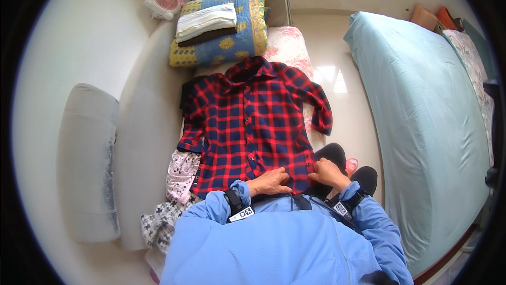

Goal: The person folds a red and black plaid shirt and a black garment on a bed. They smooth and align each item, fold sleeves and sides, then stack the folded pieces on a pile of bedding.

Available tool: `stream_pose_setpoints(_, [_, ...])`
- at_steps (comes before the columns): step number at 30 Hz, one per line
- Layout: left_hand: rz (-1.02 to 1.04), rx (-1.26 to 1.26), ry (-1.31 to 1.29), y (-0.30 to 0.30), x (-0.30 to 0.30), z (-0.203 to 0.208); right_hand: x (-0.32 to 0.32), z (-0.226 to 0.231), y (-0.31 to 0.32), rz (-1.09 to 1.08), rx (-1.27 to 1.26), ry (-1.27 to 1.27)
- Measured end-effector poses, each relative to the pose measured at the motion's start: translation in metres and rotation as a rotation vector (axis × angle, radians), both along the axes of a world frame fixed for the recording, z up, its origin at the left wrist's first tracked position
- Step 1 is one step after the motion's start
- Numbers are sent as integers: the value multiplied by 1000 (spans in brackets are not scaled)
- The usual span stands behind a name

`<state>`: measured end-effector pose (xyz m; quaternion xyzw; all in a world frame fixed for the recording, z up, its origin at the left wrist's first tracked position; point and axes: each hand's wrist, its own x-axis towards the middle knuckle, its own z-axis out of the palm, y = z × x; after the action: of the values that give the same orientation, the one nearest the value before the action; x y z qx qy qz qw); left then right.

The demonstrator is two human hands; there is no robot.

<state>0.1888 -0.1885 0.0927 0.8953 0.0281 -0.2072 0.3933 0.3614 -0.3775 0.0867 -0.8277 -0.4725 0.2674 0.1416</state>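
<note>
A red and navy plaid shirt [247,121] lies spread front up, buttoned, its collar away from me and its sleeves out to the sides. My left hand [270,181] is at the lower hem near the middle, its fingers bent and closed on the cloth. At the lower right corner of the shirt, my right hand [328,173] pinches the side edge beside a few small buttons. Both hands are close to my body. Part of the hem is hidden behind my left hand and wrist.
Beyond the collar, a folded blue and yellow quilt [226,42] bears folded white cloth [206,21]. Patterned clothes [182,177] lie left of the shirt. A grey bolster [89,163] stands by the left wall. At right is a bed with a pale teal cover [421,127]. A fan [164,3] is far left.
</note>
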Motion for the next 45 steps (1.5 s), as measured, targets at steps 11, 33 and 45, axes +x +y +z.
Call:
stream_pose_setpoints(11, [115,-6,-460,-9,-3,4,-9,-9,-25,-59,198,96])
stream_pose_setpoints(33, [2,54,-26,14,-24,2,-9,1,-38,317,312,-341])
stream_pose_setpoints(45, [-357,224,-192,-3,8,7,-4,-26,-43,106,511,-380])
